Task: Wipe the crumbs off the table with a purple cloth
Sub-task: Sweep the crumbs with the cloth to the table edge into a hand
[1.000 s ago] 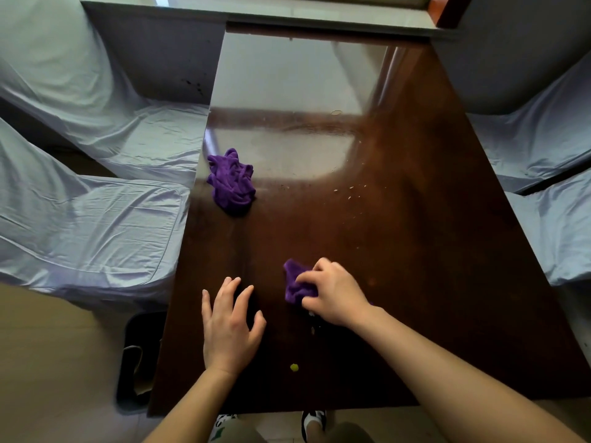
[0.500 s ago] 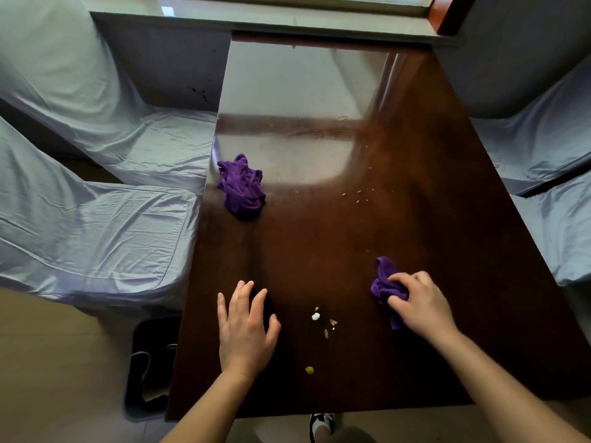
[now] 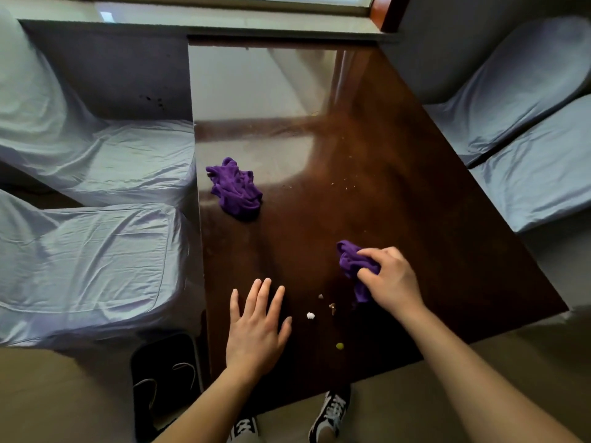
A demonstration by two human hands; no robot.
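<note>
My right hand [image 3: 391, 279] is closed on a small purple cloth [image 3: 351, 261], pressed against the dark glossy wooden table [image 3: 431, 225] near its front. Just left of the cloth lie a few crumbs: a white one [image 3: 310, 315], a brown one [image 3: 332, 308] and a yellow-green one [image 3: 339, 346]. Fine crumbs [image 3: 347, 186] are scattered farther back. My left hand [image 3: 257, 327] rests flat on the table, fingers spread, holding nothing. A second crumpled purple cloth [image 3: 236, 188] lies by the left edge.
Chairs draped in pale blue covers stand at the left [image 3: 83, 251] and at the right [image 3: 537, 161] of the table. A black bin [image 3: 163, 375] sits on the floor under the table's left front corner. My shoes [image 3: 331, 414] show below the front edge.
My right hand swept the cloth from the middle to the right, uncovering crumbs, then came back a little to the left toward them. My left hand stayed flat.
</note>
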